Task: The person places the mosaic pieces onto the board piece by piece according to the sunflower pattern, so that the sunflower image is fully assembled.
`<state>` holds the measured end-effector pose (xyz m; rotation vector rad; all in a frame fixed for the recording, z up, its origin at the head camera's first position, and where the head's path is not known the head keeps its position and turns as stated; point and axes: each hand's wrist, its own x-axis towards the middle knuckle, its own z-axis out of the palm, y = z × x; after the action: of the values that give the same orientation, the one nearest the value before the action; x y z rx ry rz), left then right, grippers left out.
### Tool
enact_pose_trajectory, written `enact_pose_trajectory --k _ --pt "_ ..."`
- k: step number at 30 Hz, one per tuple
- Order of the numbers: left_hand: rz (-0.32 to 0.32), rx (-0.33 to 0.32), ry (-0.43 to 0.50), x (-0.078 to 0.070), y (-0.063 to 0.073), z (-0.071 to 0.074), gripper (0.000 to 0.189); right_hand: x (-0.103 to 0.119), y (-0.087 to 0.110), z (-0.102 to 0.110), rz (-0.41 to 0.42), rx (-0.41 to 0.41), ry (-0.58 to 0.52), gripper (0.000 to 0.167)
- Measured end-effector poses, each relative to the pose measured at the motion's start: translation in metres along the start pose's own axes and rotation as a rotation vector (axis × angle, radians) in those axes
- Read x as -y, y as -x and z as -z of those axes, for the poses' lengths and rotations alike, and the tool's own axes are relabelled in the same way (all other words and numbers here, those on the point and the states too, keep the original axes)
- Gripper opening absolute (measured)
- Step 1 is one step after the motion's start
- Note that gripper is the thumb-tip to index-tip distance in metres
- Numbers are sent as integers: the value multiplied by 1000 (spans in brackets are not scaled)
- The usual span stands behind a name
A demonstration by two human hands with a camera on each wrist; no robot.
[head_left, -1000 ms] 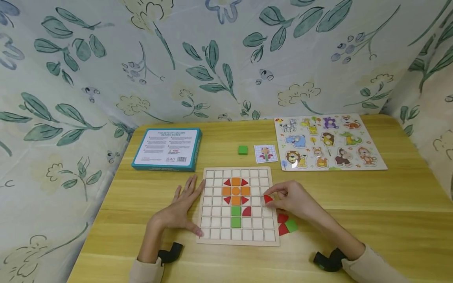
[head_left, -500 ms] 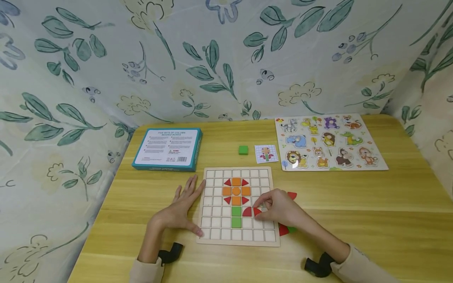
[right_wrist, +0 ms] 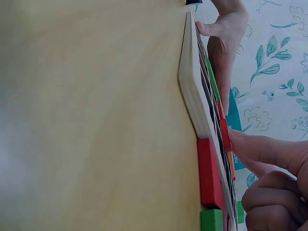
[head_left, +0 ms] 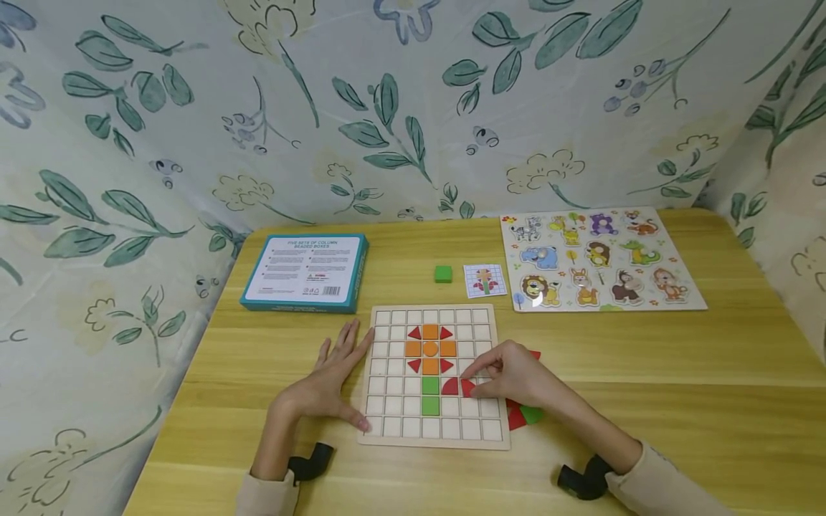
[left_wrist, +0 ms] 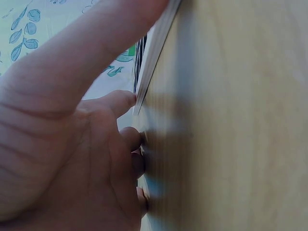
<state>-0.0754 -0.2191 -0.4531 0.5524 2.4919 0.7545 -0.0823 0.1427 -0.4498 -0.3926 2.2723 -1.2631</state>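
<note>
A wooden grid board point(head_left: 395, 406) lies on the table, holding orange squares, an orange circle, small red triangles and two green squares point(head_left: 430, 395). One red quarter-circle tile point(head_left: 449, 387) sits right of the upper green square. In the cell beside it, my right hand point(head_left: 523, 374) pinches another red quarter-circle tile point(head_left: 467, 388) between thumb and forefinger; the right wrist view has the thumb against this tile point(right_wrist: 224, 134). My left hand point(head_left: 323, 387) is spread along the board's left edge, thumb and forefinger touching it. The left wrist view shows its palm point(left_wrist: 82, 159).
Loose red tiles point(head_left: 516, 418) and a green tile point(head_left: 532, 415) lie off the board's right edge, partly behind my right hand. Farther back are a teal box point(head_left: 306, 272), a green block point(head_left: 443, 274), a pattern card point(head_left: 485, 280) and an animal puzzle point(head_left: 606, 261).
My right hand has carried the red quarter-circle tile left and nearer, from the board's right edge to the cell beside the other one. The left hand has stayed put.
</note>
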Motion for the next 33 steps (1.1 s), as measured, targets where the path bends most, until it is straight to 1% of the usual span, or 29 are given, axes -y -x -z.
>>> enact_pose_trajectory --k 7,15,25,28,33 --pt "5 2 -2 0 0 -1 150 -2 -1 -2 17 -5 -7 19" --pt "2 -3 -3 -1 0 -1 150 -1 -1 -3 44 39 -42 21" --pt "3 -1 2 -1 0 -1 149 0 -1 -3 81 -1 -3 19" --pt "3 -1 2 0 0 -1 149 1 -1 -5 74 2 2 21" --pt "3 -1 6 0 0 -1 149 1 -2 -8 49 33 -17 21"
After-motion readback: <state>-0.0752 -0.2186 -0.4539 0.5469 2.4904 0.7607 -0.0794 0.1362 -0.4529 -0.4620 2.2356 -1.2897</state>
